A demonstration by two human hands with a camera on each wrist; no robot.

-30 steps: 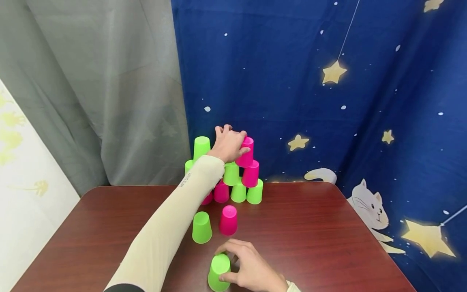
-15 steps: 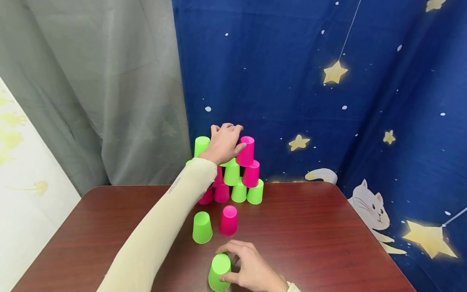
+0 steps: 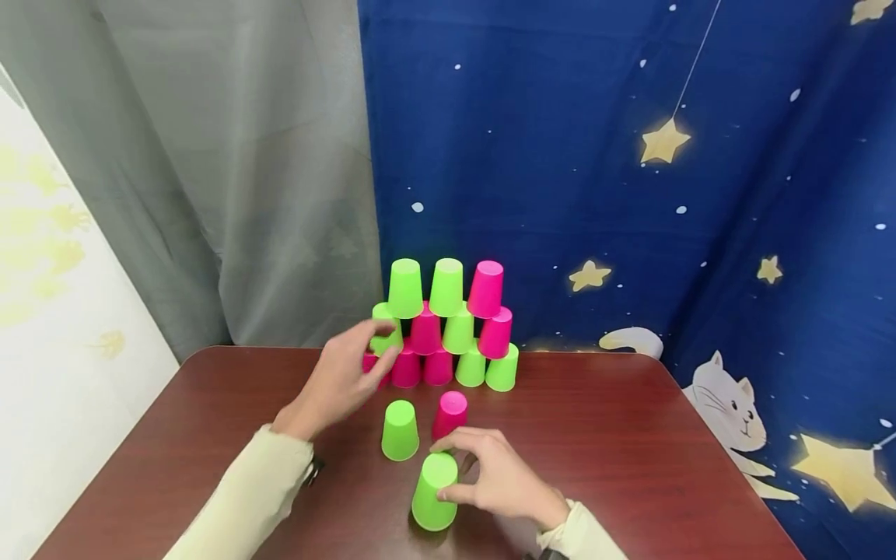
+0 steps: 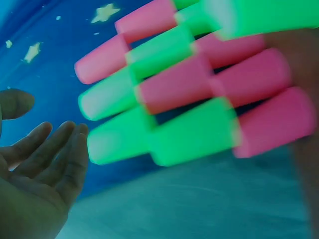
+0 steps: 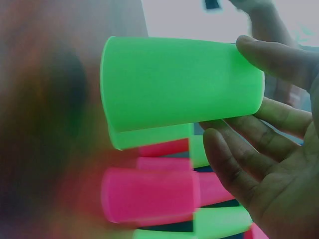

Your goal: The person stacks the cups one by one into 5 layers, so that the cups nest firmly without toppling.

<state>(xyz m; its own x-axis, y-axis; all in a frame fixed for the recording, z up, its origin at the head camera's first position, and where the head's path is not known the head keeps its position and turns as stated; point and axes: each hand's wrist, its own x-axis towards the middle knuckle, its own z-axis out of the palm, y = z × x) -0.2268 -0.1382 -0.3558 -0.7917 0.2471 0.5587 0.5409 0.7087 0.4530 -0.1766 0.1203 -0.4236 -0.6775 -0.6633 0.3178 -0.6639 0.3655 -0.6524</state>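
My right hand (image 3: 493,478) pinches a green plastic cup (image 3: 435,498) near its upper end, thumb on one side and fingers on the other; the cup is upside down. The right wrist view shows the same green cup (image 5: 179,82) between thumb and fingers. My left hand (image 3: 343,377) is in the air before the left side of a cup stack, its fingers apart and holding nothing. Three rows of inverted cups form that stack, topped by two green cups (image 3: 446,288) and a pink cup (image 3: 486,289). Closer in stand a single green cup (image 3: 400,432) and a pink cup (image 3: 449,412).
The stack stands near the back edge of the brown table (image 3: 595,451). Behind it hang a grey curtain (image 3: 294,194) and a blue curtain (image 3: 532,155) with stars. A pale patterned surface (image 3: 70,311) is at the left.
My left hand has withdrawn from the top of the stack, down and to the left; a green cup shows in the top row's middle. My right hand has moved the green cup slightly forward or up.
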